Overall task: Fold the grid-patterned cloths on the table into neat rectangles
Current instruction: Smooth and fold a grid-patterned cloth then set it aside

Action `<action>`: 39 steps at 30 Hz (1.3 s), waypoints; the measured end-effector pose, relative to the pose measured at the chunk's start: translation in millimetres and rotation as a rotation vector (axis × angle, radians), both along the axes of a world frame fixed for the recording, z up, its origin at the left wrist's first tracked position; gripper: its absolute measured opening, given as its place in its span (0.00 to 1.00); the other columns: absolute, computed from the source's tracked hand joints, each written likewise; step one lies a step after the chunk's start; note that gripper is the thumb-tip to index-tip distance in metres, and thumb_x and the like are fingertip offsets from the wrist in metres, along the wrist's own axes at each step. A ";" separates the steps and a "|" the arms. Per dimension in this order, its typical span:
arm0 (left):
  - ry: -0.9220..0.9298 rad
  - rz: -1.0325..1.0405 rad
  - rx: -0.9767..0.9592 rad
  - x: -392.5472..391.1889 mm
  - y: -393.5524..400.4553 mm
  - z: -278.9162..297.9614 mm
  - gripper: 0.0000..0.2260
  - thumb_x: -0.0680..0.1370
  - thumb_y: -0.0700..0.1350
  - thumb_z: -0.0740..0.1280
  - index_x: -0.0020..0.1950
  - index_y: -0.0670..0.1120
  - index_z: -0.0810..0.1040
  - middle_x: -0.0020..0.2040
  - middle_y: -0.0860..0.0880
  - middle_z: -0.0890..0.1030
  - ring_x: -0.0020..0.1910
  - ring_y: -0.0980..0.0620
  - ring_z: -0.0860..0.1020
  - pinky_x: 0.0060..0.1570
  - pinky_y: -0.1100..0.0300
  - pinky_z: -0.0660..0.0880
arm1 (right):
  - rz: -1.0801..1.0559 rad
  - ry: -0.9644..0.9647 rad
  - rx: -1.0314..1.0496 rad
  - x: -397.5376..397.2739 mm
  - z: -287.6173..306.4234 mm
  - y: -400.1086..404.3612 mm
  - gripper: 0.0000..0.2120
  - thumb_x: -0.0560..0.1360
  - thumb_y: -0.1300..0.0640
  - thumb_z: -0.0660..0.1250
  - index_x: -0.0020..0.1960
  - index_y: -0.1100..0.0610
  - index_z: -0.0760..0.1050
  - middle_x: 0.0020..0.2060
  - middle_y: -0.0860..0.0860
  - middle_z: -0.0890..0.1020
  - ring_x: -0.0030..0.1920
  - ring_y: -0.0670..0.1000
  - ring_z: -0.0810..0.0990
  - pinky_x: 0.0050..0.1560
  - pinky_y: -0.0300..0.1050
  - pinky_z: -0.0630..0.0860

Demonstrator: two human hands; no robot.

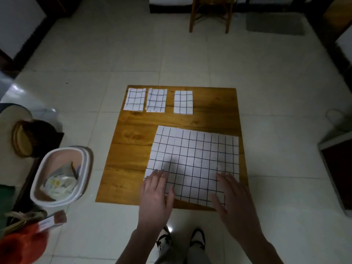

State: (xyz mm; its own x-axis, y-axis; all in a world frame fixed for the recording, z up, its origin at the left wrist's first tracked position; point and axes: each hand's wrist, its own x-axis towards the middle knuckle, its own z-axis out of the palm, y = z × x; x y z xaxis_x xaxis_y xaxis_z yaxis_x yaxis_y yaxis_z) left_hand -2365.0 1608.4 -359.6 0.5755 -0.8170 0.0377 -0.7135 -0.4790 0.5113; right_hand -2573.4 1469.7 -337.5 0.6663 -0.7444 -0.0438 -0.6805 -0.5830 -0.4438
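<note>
You had four grid cloths on the wooden table (133, 149): three folded rectangles (134, 99) (156, 100) (183, 102) in a row at the far edge, and one large unfolded cloth (196, 161) near you. Your left hand (157, 193) and right hand (231, 199) lay flat on its near edge, fingers straight, gripping nothing

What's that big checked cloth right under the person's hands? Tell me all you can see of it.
The big cloth is white with a black grid of thin lines. It lies spread flat and unfolded on the near right part of the wooden table, slightly skewed, with faint vertical creases. Its near right corner reaches the table's edge. The left hand rests on its near left corner and the right hand on its near right part, fingers straight.
</note>
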 end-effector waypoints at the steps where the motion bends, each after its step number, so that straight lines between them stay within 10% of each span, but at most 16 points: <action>1: 0.006 -0.012 0.011 4.6 -4.8 -12.0 0.20 0.84 0.53 0.58 0.73 0.47 0.75 0.71 0.50 0.76 0.74 0.50 0.69 0.72 0.43 0.71 | 0.001 0.004 -0.019 0.3 -12.9 -5.0 0.30 0.83 0.39 0.55 0.77 0.56 0.70 0.74 0.53 0.74 0.77 0.51 0.66 0.73 0.61 0.71; 20: -0.107 -0.241 -0.006 65.4 -96.3 -195.6 0.23 0.87 0.53 0.53 0.75 0.43 0.73 0.73 0.43 0.76 0.76 0.46 0.69 0.76 0.47 0.63 | 0.065 0.102 -0.207 21.5 -207.5 -94.9 0.25 0.82 0.46 0.56 0.73 0.57 0.74 0.71 0.55 0.77 0.73 0.54 0.72 0.77 0.51 0.61; 30: -0.231 -0.343 0.054 89.0 -91.8 -252.3 0.21 0.87 0.49 0.58 0.77 0.41 0.71 0.76 0.39 0.72 0.77 0.41 0.69 0.72 0.40 0.71 | 0.140 0.159 -0.246 30.5 -251.7 -116.2 0.26 0.82 0.47 0.55 0.71 0.60 0.77 0.70 0.57 0.79 0.70 0.57 0.77 0.71 0.58 0.72; 39: -0.243 -0.316 -0.051 85.4 -75.1 -247.9 0.15 0.84 0.46 0.65 0.68 0.41 0.80 0.66 0.42 0.80 0.68 0.42 0.76 0.70 0.45 0.68 | 0.114 0.053 -0.225 29.2 -251.8 -113.0 0.18 0.76 0.56 0.74 0.64 0.58 0.80 0.63 0.55 0.81 0.64 0.58 0.79 0.66 0.59 0.73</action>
